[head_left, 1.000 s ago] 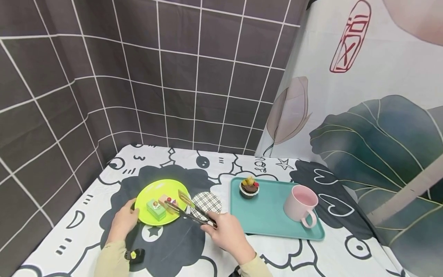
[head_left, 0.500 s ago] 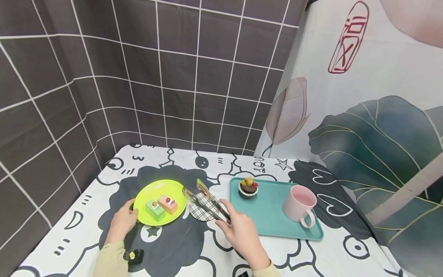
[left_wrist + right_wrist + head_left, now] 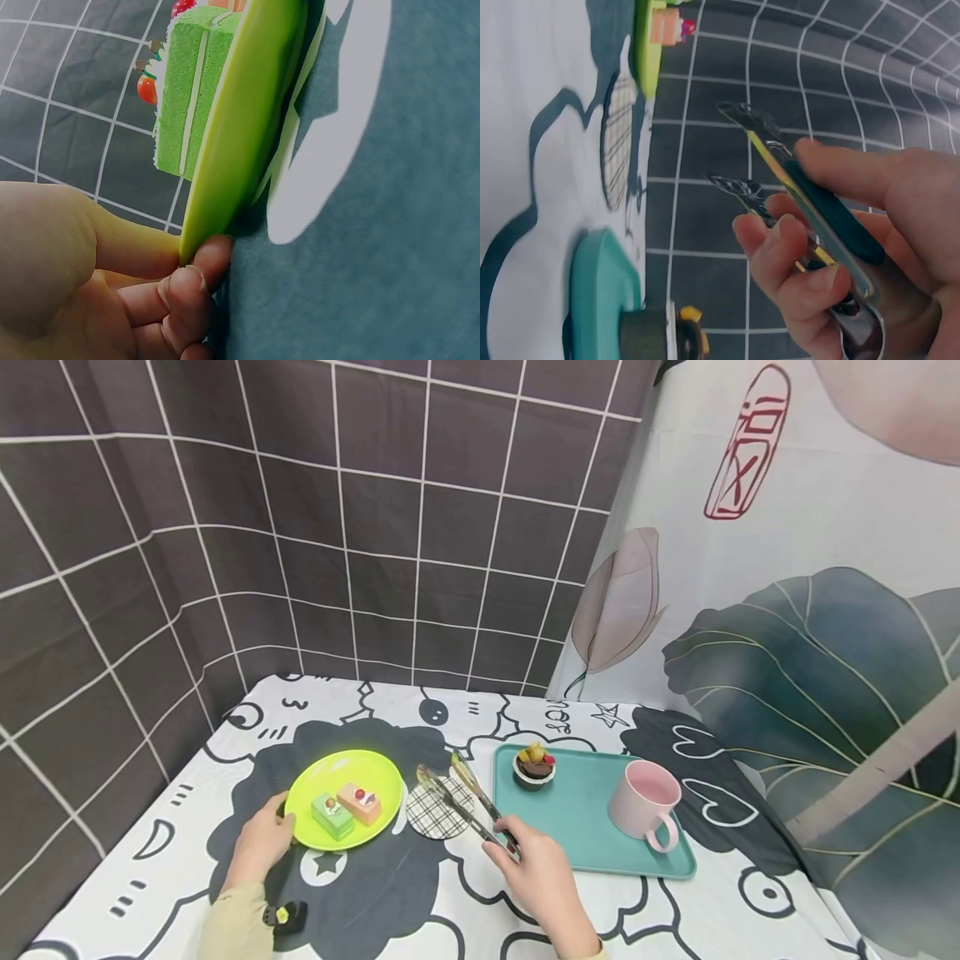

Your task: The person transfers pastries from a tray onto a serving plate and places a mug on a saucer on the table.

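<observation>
My left hand [image 3: 258, 841] pinches the near-left rim of a yellow-green plate [image 3: 307, 777], thumb on top and fingers beneath, as the left wrist view shows. On the plate sit a green cake slice [image 3: 332, 816] and a pink-orange cake slice [image 3: 360, 803], side by side, each with a small topping. My right hand [image 3: 542, 877] grips metal serving tongs [image 3: 474, 810] with dark handle grips. Their two arms are spread with nothing between the tips, and in the head view they overlap a round checked coaster [image 3: 438, 810] right of the plate.
A teal tray [image 3: 577, 802] lies to the right. A chocolate cupcake [image 3: 534, 768] with fruit stands at its back left, and a pink mug [image 3: 645, 799] at its right. The patterned tablecloth [image 3: 405, 910] runs up to the dark tiled-print curtain [image 3: 375, 527].
My right hand has carried the tongs from over the pink-orange slice rightward, off the plate, to over the coaster. Both slices have stayed on the plate, and the left hand keeps its hold.
</observation>
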The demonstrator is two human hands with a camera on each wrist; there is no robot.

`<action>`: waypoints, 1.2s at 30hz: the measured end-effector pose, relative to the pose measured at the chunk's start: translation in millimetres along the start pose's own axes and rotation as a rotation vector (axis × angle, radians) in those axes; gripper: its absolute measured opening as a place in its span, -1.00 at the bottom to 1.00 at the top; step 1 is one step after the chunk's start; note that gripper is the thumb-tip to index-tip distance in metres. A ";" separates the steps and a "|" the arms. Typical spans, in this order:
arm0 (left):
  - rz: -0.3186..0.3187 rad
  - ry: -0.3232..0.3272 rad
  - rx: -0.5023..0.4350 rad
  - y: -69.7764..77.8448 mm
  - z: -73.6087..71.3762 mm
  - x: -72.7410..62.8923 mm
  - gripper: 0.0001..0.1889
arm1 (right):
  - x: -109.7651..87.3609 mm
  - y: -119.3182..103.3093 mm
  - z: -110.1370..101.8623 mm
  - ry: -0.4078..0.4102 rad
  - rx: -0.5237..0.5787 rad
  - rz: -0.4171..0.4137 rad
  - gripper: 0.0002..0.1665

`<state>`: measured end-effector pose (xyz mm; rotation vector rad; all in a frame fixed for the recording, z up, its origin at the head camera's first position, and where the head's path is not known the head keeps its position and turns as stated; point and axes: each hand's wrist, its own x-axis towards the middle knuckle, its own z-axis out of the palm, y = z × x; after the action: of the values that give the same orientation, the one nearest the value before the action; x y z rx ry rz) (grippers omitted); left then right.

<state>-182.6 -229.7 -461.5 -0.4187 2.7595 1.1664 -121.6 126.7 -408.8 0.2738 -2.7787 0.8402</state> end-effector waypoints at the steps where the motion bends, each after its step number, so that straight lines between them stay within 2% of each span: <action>1: -0.002 -0.003 -0.002 -0.1 0.1 0.3 -0.44 | -0.3 2.4 -1.0 0.013 0.003 0.006 -0.84; 6: -0.002 -0.011 -0.003 -0.7 0.2 1.0 -0.43 | -1.2 16.2 -7.2 0.100 -0.003 0.032 -0.83; 9: -0.001 -0.009 0.005 -1.1 -0.1 0.8 -0.43 | -2.1 23.8 -12.3 0.138 0.012 0.078 -0.85; 15: 0.009 -0.009 0.015 -0.3 -1.1 -0.1 -0.44 | -3.6 37.8 -26.3 0.149 0.038 0.223 -0.82; 20: 0.014 -0.013 0.012 0.6 -1.4 -0.7 -0.43 | -5.2 51.0 -36.2 0.158 0.044 0.310 -0.73; 23: 0.010 -0.014 0.010 0.4 -1.5 -0.9 -0.43 | -5.8 58.9 -40.0 0.189 0.026 0.331 -0.70; 28: -0.001 -0.018 0.002 -1.0 -1.1 -0.6 -0.43 | -4.5 73.9 -44.8 0.269 -0.037 0.319 -0.71; 31: -0.007 -0.017 0.002 -0.5 -0.9 0.1 -0.43 | -3.3 82.7 -47.5 0.261 -0.031 0.333 -0.69; 36: -0.006 -0.015 0.004 0.1 -1.2 0.2 -0.43 | -1.0 94.3 -47.5 0.184 0.008 0.386 -0.66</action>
<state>-182.8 -230.5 -460.6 -0.4156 2.7460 1.1576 -135.8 230.8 -419.7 -0.3346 -2.6894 0.9060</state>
